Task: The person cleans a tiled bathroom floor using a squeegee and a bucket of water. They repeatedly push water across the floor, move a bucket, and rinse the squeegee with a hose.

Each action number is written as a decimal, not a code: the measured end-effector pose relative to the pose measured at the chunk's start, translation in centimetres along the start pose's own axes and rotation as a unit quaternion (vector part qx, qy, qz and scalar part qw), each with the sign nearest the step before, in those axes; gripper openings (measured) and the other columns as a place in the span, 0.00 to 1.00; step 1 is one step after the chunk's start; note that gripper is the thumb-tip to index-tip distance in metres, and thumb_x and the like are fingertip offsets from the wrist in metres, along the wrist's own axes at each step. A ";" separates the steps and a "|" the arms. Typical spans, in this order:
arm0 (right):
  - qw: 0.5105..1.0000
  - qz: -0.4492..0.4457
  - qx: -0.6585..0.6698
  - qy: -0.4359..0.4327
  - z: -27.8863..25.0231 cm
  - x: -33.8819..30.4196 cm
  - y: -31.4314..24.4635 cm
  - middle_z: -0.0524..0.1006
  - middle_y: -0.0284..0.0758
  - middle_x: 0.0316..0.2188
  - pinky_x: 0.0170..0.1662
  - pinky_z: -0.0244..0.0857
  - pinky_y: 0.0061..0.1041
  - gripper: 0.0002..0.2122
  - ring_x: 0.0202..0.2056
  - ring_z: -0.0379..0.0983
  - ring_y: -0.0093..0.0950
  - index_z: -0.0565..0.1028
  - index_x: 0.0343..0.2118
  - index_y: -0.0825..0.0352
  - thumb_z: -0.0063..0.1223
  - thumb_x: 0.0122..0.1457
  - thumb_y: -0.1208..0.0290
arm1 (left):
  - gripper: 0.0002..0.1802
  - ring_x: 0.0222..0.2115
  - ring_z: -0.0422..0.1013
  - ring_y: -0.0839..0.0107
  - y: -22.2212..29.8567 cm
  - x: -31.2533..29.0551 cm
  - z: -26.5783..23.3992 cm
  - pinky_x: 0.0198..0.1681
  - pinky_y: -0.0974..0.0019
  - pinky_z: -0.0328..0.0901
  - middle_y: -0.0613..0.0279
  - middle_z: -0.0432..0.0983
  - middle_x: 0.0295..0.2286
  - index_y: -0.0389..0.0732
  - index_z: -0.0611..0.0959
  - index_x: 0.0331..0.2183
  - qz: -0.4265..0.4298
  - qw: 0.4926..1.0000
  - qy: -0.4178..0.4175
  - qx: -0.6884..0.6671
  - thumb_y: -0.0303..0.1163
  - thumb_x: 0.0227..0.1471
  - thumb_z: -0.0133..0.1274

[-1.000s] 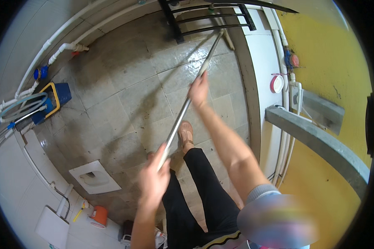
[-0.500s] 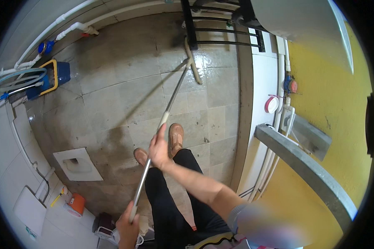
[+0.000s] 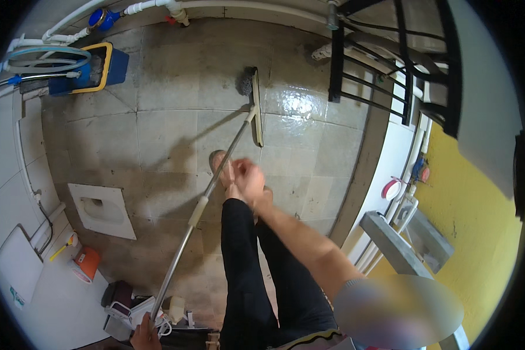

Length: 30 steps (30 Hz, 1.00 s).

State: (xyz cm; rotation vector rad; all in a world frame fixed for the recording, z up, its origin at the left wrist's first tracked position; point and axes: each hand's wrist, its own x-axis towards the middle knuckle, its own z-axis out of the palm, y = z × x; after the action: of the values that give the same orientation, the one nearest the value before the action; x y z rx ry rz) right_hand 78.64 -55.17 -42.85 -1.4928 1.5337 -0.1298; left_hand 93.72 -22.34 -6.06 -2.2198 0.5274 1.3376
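Observation:
A long-handled floor squeegee (image 3: 257,125) rests with its pale blade on the wet tiles. Its metal pole slants down to my left hand (image 3: 146,333), which is closed around the end. My right hand (image 3: 248,179) is just right of the pole, above my shoes, and seems apart from it; motion smears its fingers. Touching the blade's left side is a dark patch or clump (image 3: 244,84); I cannot make out what it is.
A black metal rack (image 3: 370,73) stands at the far right. At the far left is a blue bucket with a yellow rim (image 3: 118,67) beside coiled hose (image 3: 46,58). A white squat toilet (image 3: 114,216) is set into the floor at left; an orange container (image 3: 86,262) is nearby.
My right hand has come off the pole and moved right. The squeegee head has turned and come slightly nearer and left. My left hand has moved down and left with the pole end.

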 end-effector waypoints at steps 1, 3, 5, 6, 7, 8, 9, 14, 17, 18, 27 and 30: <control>0.999 0.005 -0.035 0.007 1.1 4.5 2.4 0.75 0.43 0.22 0.29 0.66 0.37 0.07 0.26 0.73 0.43 0.75 0.29 0.64 0.53 0.50 0.68 | 0.23 0.28 0.73 0.57 -0.6 1.0 0.8 0.28 0.60 0.66 0.51 0.76 0.36 0.41 0.71 0.52 0.052 0.997 0.045 -0.041 0.27 0.53 0.50; 0.995 -0.033 -0.095 0.019 2.8 12.5 4.7 0.76 0.42 0.24 0.33 0.67 0.38 0.08 0.30 0.74 0.43 0.73 0.32 0.63 0.53 0.50 0.69 | 0.22 0.28 0.72 0.55 -2.6 2.9 3.2 0.29 0.57 0.66 0.49 0.76 0.35 0.39 0.72 0.50 0.091 0.992 0.076 -0.048 0.28 0.52 0.50; 0.984 -0.009 -0.171 0.051 4.3 19.5 5.3 0.76 0.43 0.32 0.38 0.67 0.40 0.12 0.36 0.73 0.43 0.72 0.36 0.63 0.56 0.48 0.67 | 0.20 0.28 0.71 0.52 -3.5 4.3 4.6 0.31 0.53 0.66 0.48 0.76 0.34 0.37 0.73 0.49 0.106 0.988 0.105 -0.044 0.28 0.52 0.51; 0.977 -0.001 -0.192 0.094 5.0 22.6 5.2 0.76 0.44 0.32 0.39 0.67 0.40 0.15 0.37 0.73 0.44 0.71 0.36 0.66 0.58 0.47 0.64 | 0.20 0.28 0.71 0.50 -3.3 4.7 4.8 0.31 0.51 0.66 0.47 0.75 0.33 0.36 0.74 0.48 0.102 0.987 0.120 -0.038 0.29 0.52 0.51; 0.969 0.036 -0.239 0.056 5.6 25.1 4.4 0.75 0.46 0.35 0.40 0.67 0.40 0.19 0.38 0.73 0.44 0.69 0.38 0.68 0.58 0.48 0.60 | 0.20 0.30 0.71 0.50 -3.6 4.6 5.1 0.32 0.52 0.66 0.47 0.75 0.34 0.36 0.74 0.47 0.104 0.984 0.138 -0.035 0.29 0.52 0.51; 0.965 0.054 -0.248 0.069 6.4 27.0 3.8 0.74 0.46 0.37 0.40 0.68 0.39 0.21 0.38 0.73 0.43 0.67 0.40 0.69 0.58 0.48 0.59 | 0.20 0.32 0.71 0.51 -4.2 4.3 5.4 0.32 0.53 0.66 0.46 0.75 0.34 0.35 0.74 0.47 0.109 0.981 0.154 -0.032 0.29 0.52 0.51; 0.960 0.070 -0.257 0.084 7.2 28.6 3.3 0.73 0.46 0.39 0.40 0.68 0.37 0.23 0.39 0.73 0.42 0.66 0.41 0.69 0.58 0.49 0.58 | 0.20 0.32 0.72 0.51 -5.4 3.7 5.9 0.33 0.54 0.67 0.46 0.75 0.34 0.35 0.74 0.47 0.075 0.990 0.118 -0.023 0.31 0.52 0.51; 0.926 0.061 -0.363 0.081 9.0 33.4 5.1 0.72 0.45 0.41 0.40 0.69 0.34 0.22 0.40 0.73 0.41 0.64 0.44 0.70 0.54 0.50 0.61 | 0.18 0.27 0.69 0.57 -6.8 4.6 4.6 0.28 0.56 0.65 0.51 0.73 0.28 0.37 0.76 0.46 0.068 0.994 0.083 0.010 0.32 0.52 0.51; 0.943 0.052 -0.329 0.004 7.3 34.7 7.4 0.71 0.45 0.40 0.40 0.70 0.35 0.20 0.39 0.73 0.42 0.65 0.44 0.71 0.52 0.48 0.66 | 0.17 0.20 0.67 0.61 -5.4 6.4 2.9 0.23 0.58 0.63 0.57 0.72 0.21 0.38 0.77 0.44 0.144 0.979 0.141 0.017 0.28 0.50 0.52; 0.938 -0.021 -0.338 0.074 7.5 34.4 7.5 0.72 0.45 0.39 0.40 0.69 0.36 0.20 0.38 0.73 0.41 0.67 0.41 0.70 0.53 0.45 0.68 | 0.15 0.20 0.66 0.60 -5.4 7.0 2.9 0.23 0.58 0.62 0.57 0.71 0.20 0.38 0.77 0.43 0.122 0.987 0.108 0.003 0.28 0.51 0.51; 0.953 -0.063 -0.296 -0.002 2.9 30.5 1.6 0.75 0.48 0.30 0.40 0.68 0.38 0.10 0.35 0.73 0.46 0.71 0.30 0.70 0.51 0.45 0.72 | 0.12 0.19 0.61 0.57 -8.4 5.9 4.1 0.22 0.56 0.58 0.59 0.64 0.17 0.42 0.77 0.40 0.079 0.994 0.013 -0.069 0.36 0.56 0.45; 0.977 -0.055 -0.200 0.046 -0.5 29.2 1.2 0.76 0.48 0.29 0.41 0.67 0.37 0.11 0.36 0.73 0.45 0.71 0.31 0.70 0.51 0.45 0.72 | 0.11 0.22 0.65 0.57 -6.8 5.9 2.6 0.25 0.55 0.60 0.58 0.67 0.19 0.42 0.77 0.37 0.063 0.995 0.006 -0.081 0.36 0.55 0.47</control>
State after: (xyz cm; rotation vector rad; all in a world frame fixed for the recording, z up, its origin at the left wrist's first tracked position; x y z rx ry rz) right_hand 83.41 -79.02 -59.05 -1.9124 1.6164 0.0503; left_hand 98.30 -15.83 -10.96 -2.3595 0.5918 1.4784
